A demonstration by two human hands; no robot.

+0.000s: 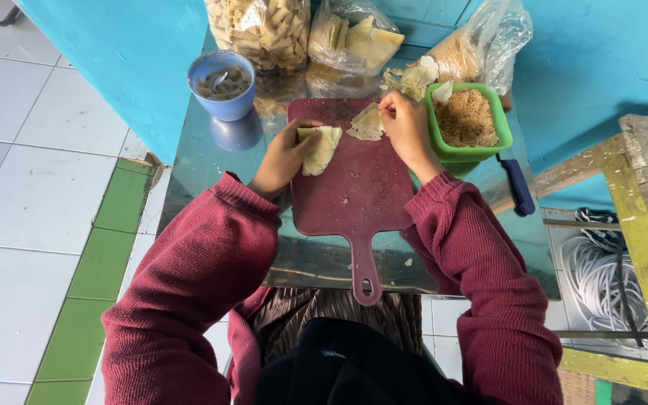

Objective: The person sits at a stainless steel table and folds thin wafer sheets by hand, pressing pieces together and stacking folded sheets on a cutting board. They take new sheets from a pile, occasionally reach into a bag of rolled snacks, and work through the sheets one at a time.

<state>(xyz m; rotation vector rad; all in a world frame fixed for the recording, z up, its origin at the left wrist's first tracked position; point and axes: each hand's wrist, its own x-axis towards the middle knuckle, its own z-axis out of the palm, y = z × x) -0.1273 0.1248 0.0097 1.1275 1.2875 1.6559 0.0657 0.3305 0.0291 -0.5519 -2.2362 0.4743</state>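
Evidently we pinch thin dough wrappers on the maroon cutting board (358, 191): left hand (283, 157) closed on a folded wrapper (318, 148), right hand (406, 127) nipping another wrapper (367, 124) by its edge. They look light, limp, tearable; best held at edges.

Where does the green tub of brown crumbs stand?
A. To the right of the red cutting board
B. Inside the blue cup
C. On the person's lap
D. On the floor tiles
A: the green tub stands on the table just right of the cutting board, beside the right hand.
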